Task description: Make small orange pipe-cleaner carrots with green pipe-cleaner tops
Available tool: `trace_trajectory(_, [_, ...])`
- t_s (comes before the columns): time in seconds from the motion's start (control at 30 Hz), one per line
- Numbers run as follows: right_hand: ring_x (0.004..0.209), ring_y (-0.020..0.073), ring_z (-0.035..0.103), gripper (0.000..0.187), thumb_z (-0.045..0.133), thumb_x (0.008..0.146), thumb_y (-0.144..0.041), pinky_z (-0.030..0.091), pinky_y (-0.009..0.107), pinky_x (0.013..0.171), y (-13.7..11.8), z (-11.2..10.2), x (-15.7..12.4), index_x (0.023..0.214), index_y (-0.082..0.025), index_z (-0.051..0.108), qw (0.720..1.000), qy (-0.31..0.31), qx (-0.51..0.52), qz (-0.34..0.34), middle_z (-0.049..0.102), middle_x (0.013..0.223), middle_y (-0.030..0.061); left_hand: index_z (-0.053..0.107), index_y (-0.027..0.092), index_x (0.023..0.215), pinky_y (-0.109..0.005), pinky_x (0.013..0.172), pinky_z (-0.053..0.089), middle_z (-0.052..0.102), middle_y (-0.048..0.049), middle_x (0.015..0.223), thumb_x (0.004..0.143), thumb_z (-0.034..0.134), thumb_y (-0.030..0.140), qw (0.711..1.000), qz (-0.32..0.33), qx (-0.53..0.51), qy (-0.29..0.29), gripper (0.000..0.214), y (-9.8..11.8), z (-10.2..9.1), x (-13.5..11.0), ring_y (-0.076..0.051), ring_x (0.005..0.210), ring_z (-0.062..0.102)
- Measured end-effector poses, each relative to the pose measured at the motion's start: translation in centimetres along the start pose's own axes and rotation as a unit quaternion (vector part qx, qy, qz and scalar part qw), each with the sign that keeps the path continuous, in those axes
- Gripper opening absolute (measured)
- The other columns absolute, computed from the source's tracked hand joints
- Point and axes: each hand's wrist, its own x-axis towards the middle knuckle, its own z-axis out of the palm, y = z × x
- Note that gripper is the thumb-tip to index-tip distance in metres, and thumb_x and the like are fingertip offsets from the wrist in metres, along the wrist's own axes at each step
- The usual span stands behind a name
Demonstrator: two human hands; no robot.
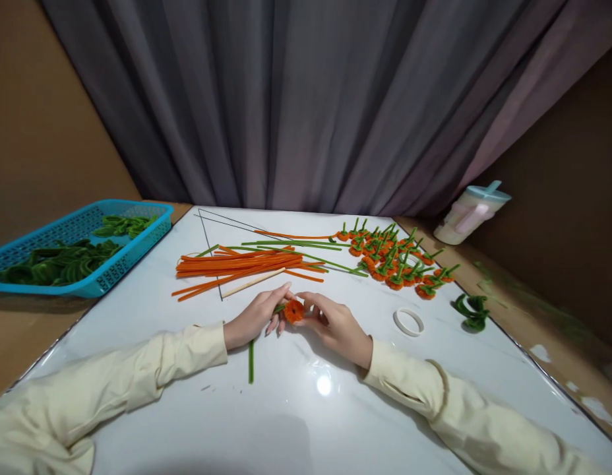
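Between my two hands is an orange pipe-cleaner flower [293, 311] with a dark centre facing up toward me. Its green stem runs left into my left hand [259, 315], whose fingers are closed around it. My right hand [337, 323] pinches the flower's right edge between thumb and fingers. A short green pipe cleaner [251, 361] lies on the white table just below my left wrist. Beyond the hands lies a bundle of orange pipe cleaners [241, 264], with a thin wooden stick [254, 282] along its near side.
Several finished orange flowers [385, 254] with green stems stand at back right. Nearby are a white ring [409, 322] and dark green curled pieces [471, 312]. A blue basket [132, 260] of green pieces sits left; a lidded cup [469, 214] stands right. Long green pipe cleaners [296, 244] lie behind the bundle.
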Motion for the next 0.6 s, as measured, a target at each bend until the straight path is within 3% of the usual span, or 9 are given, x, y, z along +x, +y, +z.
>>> trace_trajectory(0.13, [0.089, 0.0196, 0.055, 0.016, 0.049, 0.088, -0.023, 0.046, 0.031, 0.073, 0.1, -0.2, 0.3, 0.103, -0.02, 0.053, 0.99, 0.042, -0.077, -0.112, 0.058, 0.098, 0.0103, 0.054, 0.011, 0.084, -0.018, 0.037, 0.033, 0.057, -0.001, 0.058, 0.088, 0.03, 0.053, 0.996, 0.009, -0.019, -0.081, 0.049, 0.1, -0.9, 0.4, -0.006, 0.036, 0.044])
trace_trajectory(0.23, [0.092, 0.0199, 0.052, 0.016, 0.047, 0.087, -0.017, 0.046, 0.034, 0.077, 0.2, -0.2, 0.5, 0.102, -0.02, 0.053, 0.984, 0.045, -0.082, -0.151, 0.055, 0.101, 0.0105, 0.052, 0.013, 0.096, -0.018, 0.041, 0.038, 0.058, -0.0024, 0.074, 0.083, 0.048, 0.047, 0.988, 0.007, -0.013, -0.157, 0.036, 0.2, -1.8, 0.7, -0.01, 0.052, 0.054])
trace_trajectory(0.3, [0.093, 0.0199, 0.051, 0.015, 0.048, 0.087, -0.016, 0.046, 0.034, 0.077, 0.2, -0.2, 0.6, 0.101, -0.021, 0.054, 0.983, 0.039, -0.081, -0.159, 0.054, 0.102, 0.0101, 0.048, 0.016, 0.105, -0.018, 0.047, 0.041, 0.056, -0.0011, 0.081, 0.075, 0.062, 0.041, 0.982, 0.01, 0.035, -0.188, 0.041, 0.2, -2.3, 0.8, -0.01, 0.059, 0.053])
trace_trajectory(0.4, [0.092, 0.0198, 0.05, 0.014, 0.049, 0.087, -0.017, 0.045, 0.034, 0.076, 0.3, -0.2, 0.6, 0.1, -0.02, 0.053, 0.984, 0.035, -0.08, -0.158, 0.054, 0.1, 0.0097, 0.049, 0.018, 0.107, -0.018, 0.053, 0.039, 0.052, 0.002, 0.083, 0.066, 0.072, 0.035, 0.973, 0.04, 0.138, -0.18, 0.05, 0.3, -2.6, 0.9, -0.007, 0.059, 0.045])
trace_trajectory(0.5, [0.087, 0.0195, 0.05, 0.016, 0.046, 0.088, -0.015, 0.044, 0.033, 0.072, 0.3, -0.2, 0.7, 0.102, -0.019, 0.052, 0.981, 0.018, -0.102, -0.166, 0.055, 0.097, 0.0095, 0.055, 0.016, 0.095, -0.017, 0.053, 0.035, 0.05, 0.0037, 0.075, 0.067, 0.071, 0.037, 0.966, 0.078, 0.199, -0.142, 0.038, 0.0, -2.4, 1.0, -0.006, 0.058, 0.041])
trace_trajectory(0.6, [0.082, 0.0187, 0.049, 0.016, 0.043, 0.089, -0.012, 0.043, 0.032, 0.069, 0.2, -0.1, 0.7, 0.101, -0.018, 0.051, 0.976, 0.009, -0.13, -0.175, 0.056, 0.095, 0.0093, 0.057, 0.014, 0.086, -0.017, 0.048, 0.034, 0.049, 0.0055, 0.06, 0.07, 0.068, 0.038, 0.969, 0.062, 0.2, -0.135, 0.031, -0.3, -2.3, 1.0, -0.007, 0.051, 0.042])
